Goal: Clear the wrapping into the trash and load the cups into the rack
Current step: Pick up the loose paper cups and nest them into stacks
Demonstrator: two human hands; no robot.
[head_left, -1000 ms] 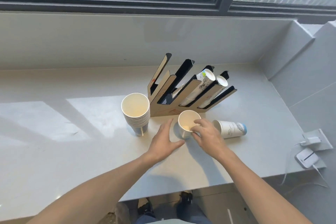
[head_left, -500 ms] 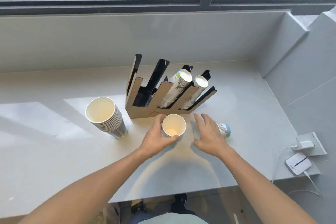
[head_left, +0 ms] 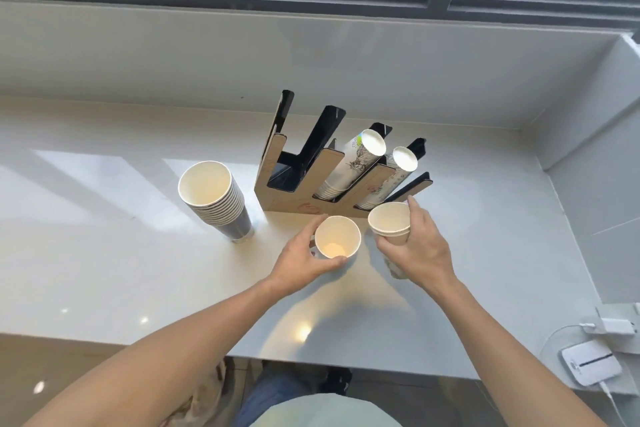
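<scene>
A wooden and black cup rack [head_left: 304,180] stands on the white counter [head_left: 104,253], with two stacks of printed cups in its right slots. My left hand [head_left: 301,262] grips a single white paper cup [head_left: 337,236] that stands upright just in front of the rack. My right hand [head_left: 415,246] holds a short stack of paper cups [head_left: 389,222] upright, lifted beside the rack's right end. A tall stack of dark-sided cups [head_left: 216,198] stands to the left of the rack. No wrapping is in view.
A window sill and wall [head_left: 311,55] run behind the counter. A side wall [head_left: 595,204] closes off the right. A white charger and a small white device [head_left: 590,366] with cables lie at the near right corner. The counter's front edge is just below my forearms.
My right hand has picked up the cups that lay on their side to the right and now holds them upright. My left hand stays on the single cup. The view has tilted down.
</scene>
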